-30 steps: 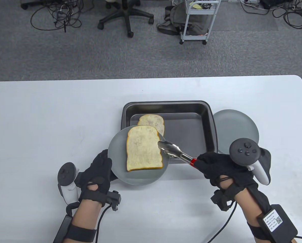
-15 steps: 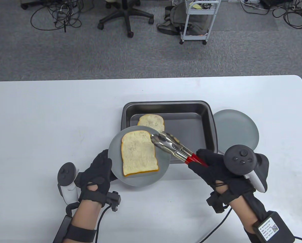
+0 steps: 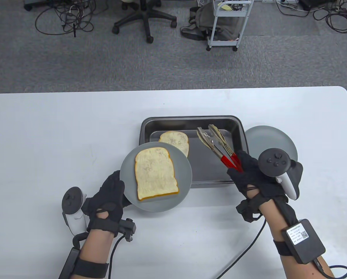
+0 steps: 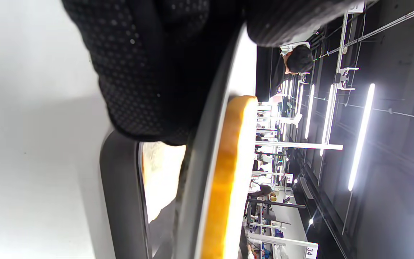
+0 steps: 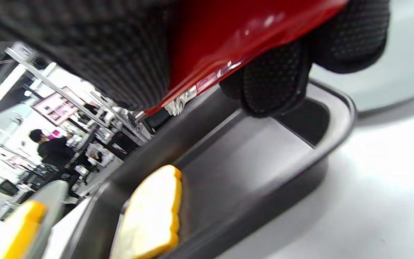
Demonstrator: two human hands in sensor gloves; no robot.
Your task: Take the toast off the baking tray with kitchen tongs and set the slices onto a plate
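My left hand [image 3: 111, 194] grips the near-left rim of a grey plate [image 3: 181, 171] and holds it above the tray's front-left corner. One toast slice [image 3: 154, 173] lies flat on that plate; its crust edge [image 4: 225, 172] shows in the left wrist view. A second slice [image 3: 176, 141] lies in the dark baking tray [image 3: 237, 125], partly hidden by the plate; it is also the slice [image 5: 153, 216] in the right wrist view. My right hand [image 3: 253, 171] grips the red handles of the metal tongs [image 3: 212, 139], whose tips stand apart over the tray's right half, holding nothing.
A second grey plate [image 3: 270, 145] rests on the white table [image 3: 45, 139] just right of the tray. Beyond the table's far edge are an office chair [image 3: 144, 17], a wheeled cart [image 3: 225, 26] and floor cables. People stand in the background of both wrist views.
The tongs let go of the toast slice, which now lies on the held plate. My right hand swung the tongs right and away, over the tray. The plate shifted slightly left.
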